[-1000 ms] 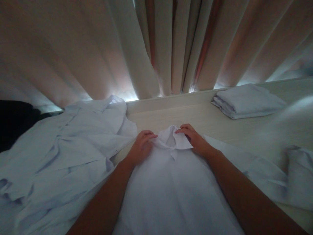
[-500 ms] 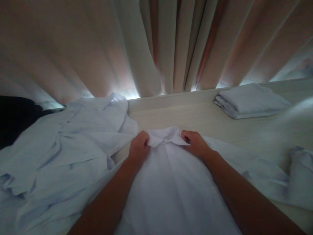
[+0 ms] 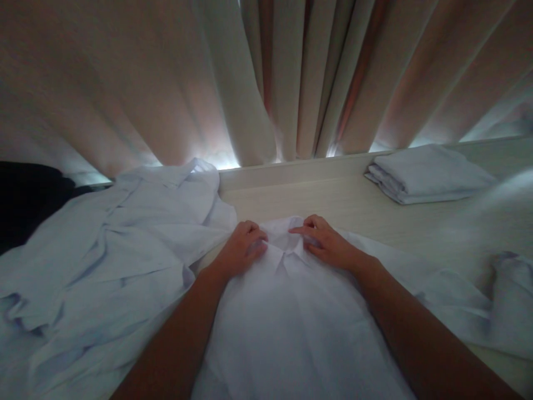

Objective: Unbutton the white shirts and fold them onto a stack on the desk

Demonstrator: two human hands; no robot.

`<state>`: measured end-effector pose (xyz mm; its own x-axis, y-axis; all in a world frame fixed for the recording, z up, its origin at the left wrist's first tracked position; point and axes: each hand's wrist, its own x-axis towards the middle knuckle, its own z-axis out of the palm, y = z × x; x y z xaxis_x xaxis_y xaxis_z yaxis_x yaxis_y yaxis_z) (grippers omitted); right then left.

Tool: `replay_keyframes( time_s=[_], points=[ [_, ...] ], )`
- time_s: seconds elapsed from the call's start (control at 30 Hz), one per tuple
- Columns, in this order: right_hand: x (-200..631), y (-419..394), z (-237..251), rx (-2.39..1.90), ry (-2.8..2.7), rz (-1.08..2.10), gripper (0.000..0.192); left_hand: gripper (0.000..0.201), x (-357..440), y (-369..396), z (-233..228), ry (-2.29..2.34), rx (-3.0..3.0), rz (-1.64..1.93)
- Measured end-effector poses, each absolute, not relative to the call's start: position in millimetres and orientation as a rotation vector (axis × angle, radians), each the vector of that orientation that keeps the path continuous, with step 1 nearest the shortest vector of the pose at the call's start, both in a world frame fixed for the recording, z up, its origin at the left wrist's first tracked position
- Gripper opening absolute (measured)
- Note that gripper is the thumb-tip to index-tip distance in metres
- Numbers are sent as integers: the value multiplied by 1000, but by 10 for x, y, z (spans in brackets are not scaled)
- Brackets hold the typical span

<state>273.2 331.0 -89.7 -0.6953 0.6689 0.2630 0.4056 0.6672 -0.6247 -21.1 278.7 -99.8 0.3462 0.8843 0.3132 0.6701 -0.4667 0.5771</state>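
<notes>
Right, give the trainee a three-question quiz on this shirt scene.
1. True or false: both hands rest on the collar of the white shirt.
2. What lies to the left of the left hand? A) a loose heap of pale shirts B) a basket C) a book
3. Fill in: beyond the right hand, near the curtain, sits a ____ pile of cloth on the table.

Key: 1 true; 2 A, the heap; 3 folded.
</notes>
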Motion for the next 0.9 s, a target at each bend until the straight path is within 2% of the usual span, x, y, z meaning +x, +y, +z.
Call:
replay_keyframes(
  time_s=[0.1, 0.17, 0.27, 0.37, 0.5, 0.63, 0.77, 0.9],
  points=[
    [2726, 3281, -851, -840, -2462, 553, 17, 16, -228, 2801, -974, 1330, 2352, 888],
    [2759, 3289, -832, -850, -2449, 577, 11, 20, -244, 2809, -964, 1344, 2315, 882],
    [2808, 3329, -833, -919, -2382, 669, 19, 22, -278, 2834, -971, 1533, 2257, 839],
    [2797, 3360, -872, -1078, -2333, 742, 23, 32, -305, 2875, -1013, 1672, 2227, 828],
    [2727, 3354, -924, -1234, -2200, 765, 30, 23, -299, 2918, -1092, 1729, 2217, 833],
    [2707, 3365, -936, -1237, -1989, 806, 31, 22, -250, 2899, -1104, 1657, 2065, 1049],
    [2756, 3420, -924, -1243, -1839, 1067, 60, 19, -193, 2818, -1025, 1587, 1740, 1006],
    [2794, 3467, -915, -1295, -1973, 1071, 32, 22, -158, 2766, -932, 1519, 1516, 1069]
  ],
)
